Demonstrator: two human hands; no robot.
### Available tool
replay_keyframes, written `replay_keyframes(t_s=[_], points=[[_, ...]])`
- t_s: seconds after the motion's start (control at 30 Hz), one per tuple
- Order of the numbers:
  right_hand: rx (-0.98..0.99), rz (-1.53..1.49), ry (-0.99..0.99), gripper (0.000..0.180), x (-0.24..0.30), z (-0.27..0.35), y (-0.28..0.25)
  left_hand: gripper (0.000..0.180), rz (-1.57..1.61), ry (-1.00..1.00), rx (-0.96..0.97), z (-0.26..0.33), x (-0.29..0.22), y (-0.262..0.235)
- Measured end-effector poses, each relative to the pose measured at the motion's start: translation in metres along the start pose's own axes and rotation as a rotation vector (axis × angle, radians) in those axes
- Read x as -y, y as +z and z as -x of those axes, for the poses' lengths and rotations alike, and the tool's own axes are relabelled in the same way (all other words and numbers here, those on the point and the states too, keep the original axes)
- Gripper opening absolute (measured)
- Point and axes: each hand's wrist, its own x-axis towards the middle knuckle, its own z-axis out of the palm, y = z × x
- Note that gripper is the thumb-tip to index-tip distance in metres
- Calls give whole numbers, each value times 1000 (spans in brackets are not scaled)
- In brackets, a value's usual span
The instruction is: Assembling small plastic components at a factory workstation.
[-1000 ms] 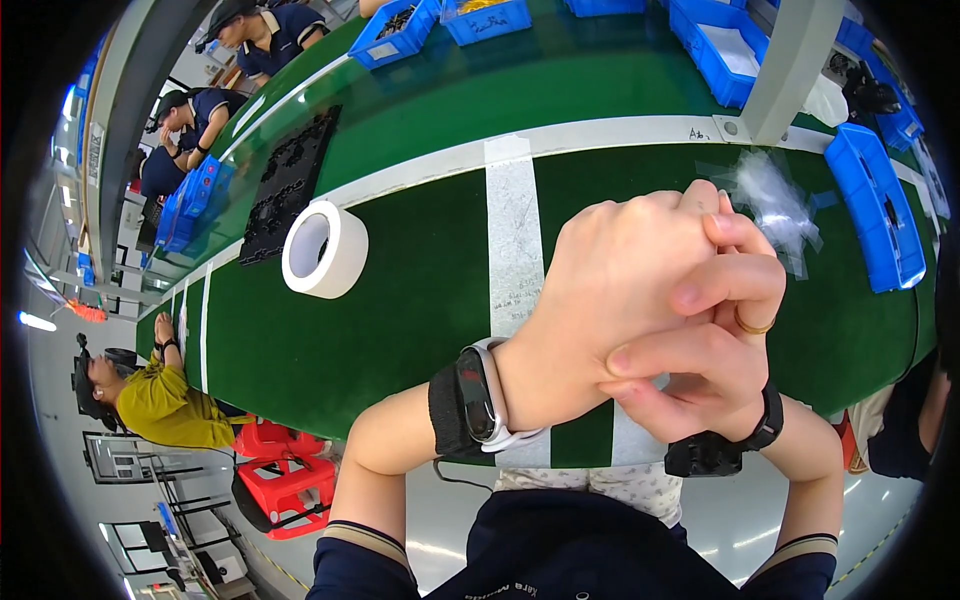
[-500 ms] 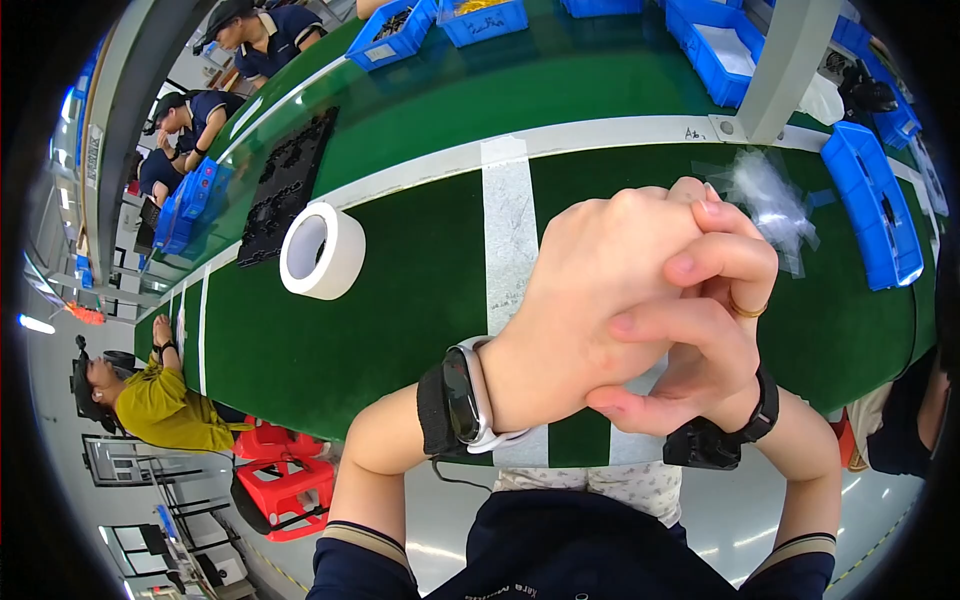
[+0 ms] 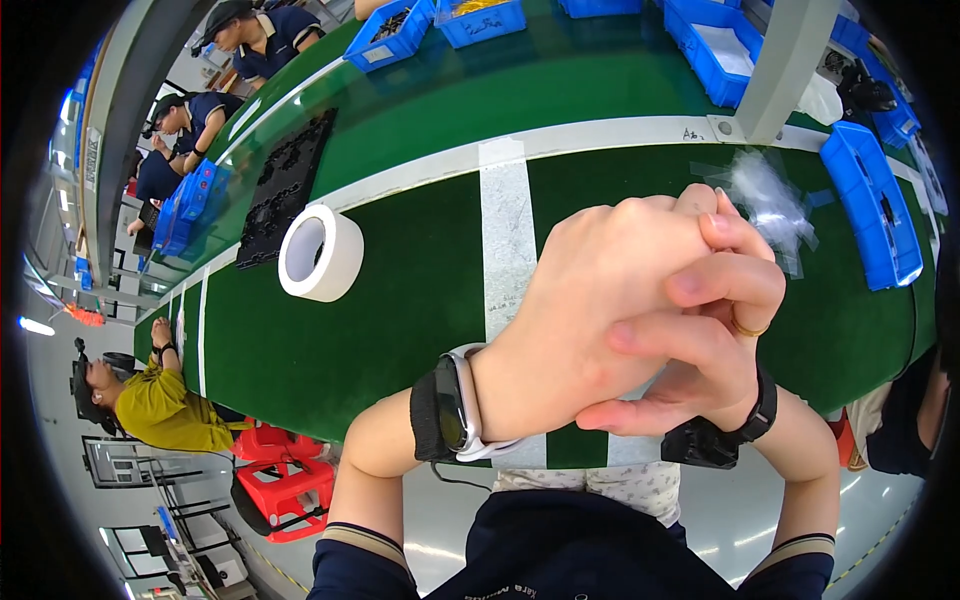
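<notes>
1. The left hand (image 3: 590, 310) is sitting at the centre of the frame, curled into a closed grip, its back facing the camera; whether it is holding anything cannot be told.
2. The right hand (image 3: 700, 350) is wrapping over it from the right, fingers (image 3: 730, 285) pressing on the left knuckles, a ring showing on one finger; its grip is closed on the left hand.
3. A smartwatch (image 3: 455, 405) is sitting on the left wrist, and a black band (image 3: 765, 405) on the right wrist.
4. A white tape roll (image 3: 320, 253) is lying on the green surface (image 3: 400, 320), left of centre, well apart from both hands.
5. Clear plastic bags (image 3: 765, 195) are lying just beyond the hands, upper right.
6. Blue bins (image 3: 870, 200) are standing along the right edge.
</notes>
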Motion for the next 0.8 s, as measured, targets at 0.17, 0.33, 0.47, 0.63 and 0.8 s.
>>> replay_keyframes(t_s=[0.17, 0.33, 0.47, 0.63, 0.8], points=[[9, 86, -44, 43, 2, 4, -3, 5, 34, -37, 45, 2, -3, -5], [22, 171, -124, 30, 2, 8, 0, 11, 37, -46, 375, 7, -5, -26], [-20, 142, -180, 26, 2, 8, 2, 14, -81, -41, 405, 11, -6, -18], [-66, 74, -208, 21, 4, 7, 3, 16, -145, -56, 409, 11, -12, -20], [-73, 64, -228, 19, 3, 8, 4, 15, -158, -114, 395, 13, -13, -16]])
